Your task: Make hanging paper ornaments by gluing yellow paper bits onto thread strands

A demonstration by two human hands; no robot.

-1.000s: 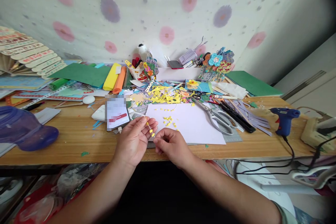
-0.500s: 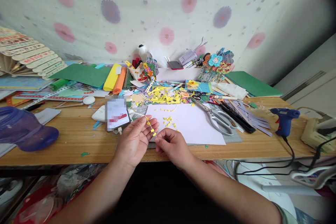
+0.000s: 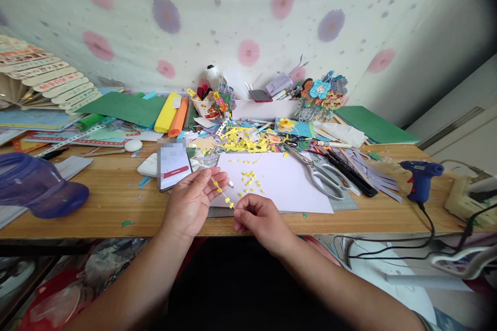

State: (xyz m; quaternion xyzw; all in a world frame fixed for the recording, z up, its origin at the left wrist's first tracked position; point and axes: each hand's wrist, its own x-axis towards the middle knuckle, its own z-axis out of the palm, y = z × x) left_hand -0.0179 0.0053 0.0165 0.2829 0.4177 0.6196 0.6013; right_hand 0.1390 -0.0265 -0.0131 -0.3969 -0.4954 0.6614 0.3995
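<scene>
My left hand (image 3: 192,201) pinches the upper end of a thin thread (image 3: 222,192) strung with small yellow paper bits. My right hand (image 3: 259,220) pinches its lower end, so the thread runs taut and slanted between them at the front edge of the wooden table (image 3: 112,199). Just beyond my hands lies a white paper sheet (image 3: 287,183) with loose yellow squares (image 3: 250,180) scattered on it. A phone (image 3: 173,164) lies to the left of the sheet, near my left hand.
Large scissors (image 3: 320,171) lie at the sheet's right edge, a blue glue gun (image 3: 421,176) farther right with cables hanging off the table. A purple cap (image 3: 37,186) sits at the left. Yellow paper scraps (image 3: 244,139), foam rolls (image 3: 173,114) and green sheets crowd the back.
My hands have drawn slightly apart. The right hand has slid down and to the right, stretching the beaded thread longer between them. The view has shifted a little.
</scene>
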